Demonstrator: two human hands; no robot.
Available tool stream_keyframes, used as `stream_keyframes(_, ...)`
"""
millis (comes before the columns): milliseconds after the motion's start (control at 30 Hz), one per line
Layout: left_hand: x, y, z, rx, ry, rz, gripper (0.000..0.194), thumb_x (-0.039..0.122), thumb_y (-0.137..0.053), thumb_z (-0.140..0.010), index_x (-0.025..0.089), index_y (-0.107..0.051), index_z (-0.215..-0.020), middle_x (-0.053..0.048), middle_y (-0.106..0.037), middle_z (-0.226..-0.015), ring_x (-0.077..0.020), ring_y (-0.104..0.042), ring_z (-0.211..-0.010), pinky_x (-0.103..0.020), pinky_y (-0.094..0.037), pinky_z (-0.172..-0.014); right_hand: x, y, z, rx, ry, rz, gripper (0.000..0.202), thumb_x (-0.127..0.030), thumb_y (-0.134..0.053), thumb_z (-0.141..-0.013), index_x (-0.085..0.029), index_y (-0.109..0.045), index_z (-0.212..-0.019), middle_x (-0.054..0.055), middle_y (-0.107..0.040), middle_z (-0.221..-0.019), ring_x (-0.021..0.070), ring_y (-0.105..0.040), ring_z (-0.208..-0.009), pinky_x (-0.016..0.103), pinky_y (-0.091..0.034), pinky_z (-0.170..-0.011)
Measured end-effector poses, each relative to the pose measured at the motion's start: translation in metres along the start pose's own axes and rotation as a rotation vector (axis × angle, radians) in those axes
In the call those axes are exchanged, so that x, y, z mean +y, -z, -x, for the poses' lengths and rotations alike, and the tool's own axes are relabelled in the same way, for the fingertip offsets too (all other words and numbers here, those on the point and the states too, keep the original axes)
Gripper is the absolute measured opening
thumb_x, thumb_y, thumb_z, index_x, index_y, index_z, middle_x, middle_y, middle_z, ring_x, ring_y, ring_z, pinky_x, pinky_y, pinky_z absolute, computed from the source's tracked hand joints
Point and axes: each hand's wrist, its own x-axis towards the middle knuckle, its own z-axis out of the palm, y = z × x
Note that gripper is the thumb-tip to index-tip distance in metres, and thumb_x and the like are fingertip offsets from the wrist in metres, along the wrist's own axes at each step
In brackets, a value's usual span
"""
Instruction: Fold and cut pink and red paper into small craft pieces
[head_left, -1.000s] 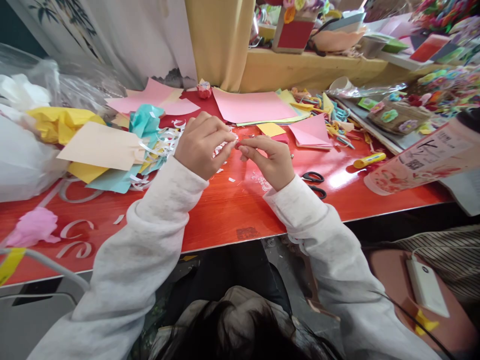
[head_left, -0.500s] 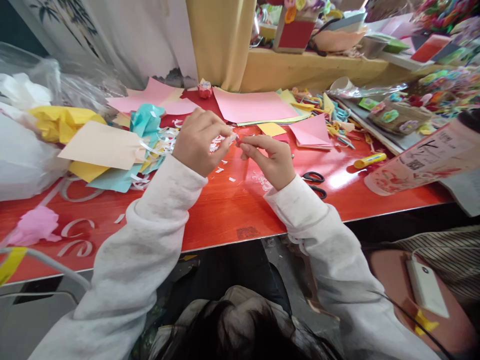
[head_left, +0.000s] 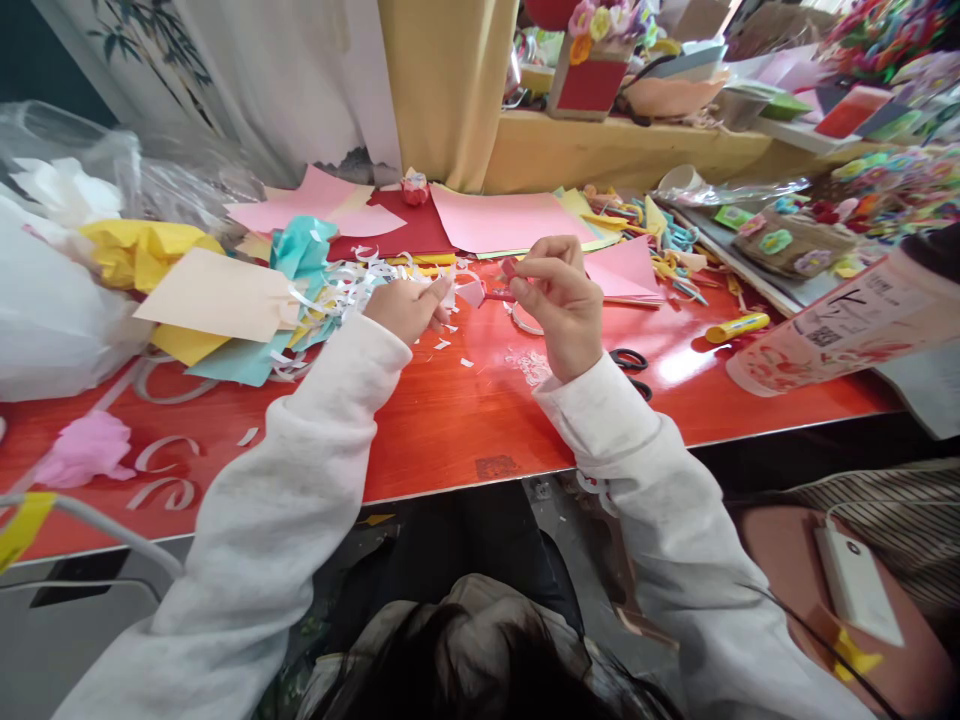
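Note:
My left hand [head_left: 409, 308] is low over the red table [head_left: 442, 430], its fingers together beside a small pink paper piece [head_left: 471, 293]; whether it grips that piece is unclear. To its right, my right hand [head_left: 564, 305] is raised higher, with thumb and fingers pinched on a small red piece [head_left: 510, 268]. The two hands are apart. White paper shreds [head_left: 367, 275] lie around and behind my left hand. Black-handled scissors [head_left: 630, 360] rest just right of my right wrist, partly hidden by the sleeve.
Pink sheets [head_left: 506, 218] lie at the back. Crumpled and flat coloured paper [head_left: 217, 295] and a plastic bag [head_left: 56, 320] fill the left. On the right are a yellow tube [head_left: 737, 328], a drink cup [head_left: 840, 325] and a flower-decorated pouch [head_left: 795, 240].
My hands have moved apart: the left went slightly lower, the right up and to the right. A pink paper piece and a pale ring between them have come into view.

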Motion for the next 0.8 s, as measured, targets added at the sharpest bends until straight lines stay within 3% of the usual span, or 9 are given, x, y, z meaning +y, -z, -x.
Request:
stream_keyframes(67,0.01,-0.003,0.004,-0.221,0.084,0.273,0.055,0.058,-0.034,-0.082,0.015,-0.061,-0.061,-0.007,-0.061,-0.056,-0.0164,-0.059,-0.06,-0.03,-0.047,-0.06,0.0,-0.001,0.001,0.006,0.024,-0.037,0.01,-0.033,-0.06,-0.078,-0.029,-0.065,-0.086,0.0,-0.046,-0.086,0.0135,-0.052,-0.088,0.035,-0.048,-0.081)
stream_keyframes(133,0.017,-0.007,0.006,-0.303,0.113,0.511,0.05,0.058,-0.044,-0.078,0.013,-0.063,-0.068,-0.007,-0.064,-0.06,-0.016,-0.061,-0.06,-0.029,-0.048,-0.058,-0.002,-0.002,0.002,-0.032,0.013,-0.079,0.009,-0.032,-0.06,-0.077,-0.031,-0.065,-0.085,-0.001,-0.047,-0.085,0.0129,-0.052,-0.086,0.035,-0.048,-0.078)
stream_keyframes(300,0.015,-0.009,0.004,-0.117,0.097,0.884,0.015,0.027,-0.061,-0.076,0.013,-0.061,-0.073,-0.001,-0.062,-0.065,-0.0082,-0.059,-0.058,-0.023,-0.05,-0.058,-0.014,-0.005,0.003,-0.349,-0.12,-0.225,0.009,-0.028,-0.063,-0.074,-0.027,-0.068,-0.082,-0.001,-0.056,-0.082,0.0133,-0.055,-0.083,0.035,-0.048,-0.08)
stream_keyframes(367,0.011,-0.006,0.002,-0.101,0.111,0.919,0.008,0.02,-0.059,-0.076,0.013,-0.062,-0.072,0.0,-0.06,-0.063,-0.0062,-0.056,-0.054,-0.02,-0.048,-0.054,-0.016,-0.005,0.003,-0.378,-0.222,-0.315,0.012,-0.026,-0.061,-0.075,-0.024,-0.069,-0.083,0.0,-0.059,-0.082,0.0131,-0.057,-0.08,0.035,-0.048,-0.079)
stream_keyframes(500,0.008,-0.001,0.001,-0.113,0.063,0.898,0.01,0.02,-0.058,-0.077,0.014,-0.065,-0.077,0.001,-0.059,-0.059,-0.0054,-0.053,-0.05,-0.019,-0.046,-0.051,-0.01,-0.006,0.003,-0.206,-0.471,-0.53,0.022,-0.02,-0.047,-0.079,-0.02,-0.068,-0.085,0.001,-0.063,-0.082,0.0112,-0.059,-0.074,0.031,-0.048,-0.078)
stream_keyframes(633,0.012,-0.007,0.004,-0.275,-0.019,0.82,0.017,0.028,-0.063,-0.074,0.012,-0.064,-0.071,0.0,-0.059,-0.057,-0.0057,-0.051,-0.047,-0.018,-0.043,-0.047,-0.003,-0.011,0.004,-0.163,-0.663,-0.559,0.018,-0.029,-0.053,-0.077,-0.018,-0.066,-0.083,0.0,-0.063,-0.077,0.0088,-0.058,-0.067,0.024,-0.048,-0.064)
stream_keyframes(733,0.017,-0.014,0.007,-0.362,-0.042,0.791,0.024,0.033,-0.065,-0.073,0.01,-0.06,-0.068,-0.002,-0.06,-0.058,-0.006,-0.051,-0.046,-0.019,-0.044,-0.047,-0.003,-0.013,0.003,-0.204,-0.711,-0.495,0.02,-0.035,-0.06,-0.073,-0.017,-0.065,-0.079,-0.002,-0.057,-0.066,0.0061,-0.052,-0.056,0.019,-0.041,-0.05)
stream_keyframes(800,0.019,-0.019,0.009,-0.297,-0.049,0.764,0.026,0.036,-0.061,-0.075,0.011,-0.058,-0.075,-0.003,-0.062,-0.062,-0.0081,-0.055,-0.049,-0.022,-0.048,-0.051,-0.003,-0.011,0.002,-0.144,-0.712,-0.487,0.018,-0.034,-0.063,-0.072,-0.016,-0.064,-0.075,-0.003,-0.054,-0.063,0.0041,-0.048,-0.052,0.017,-0.037,-0.046)
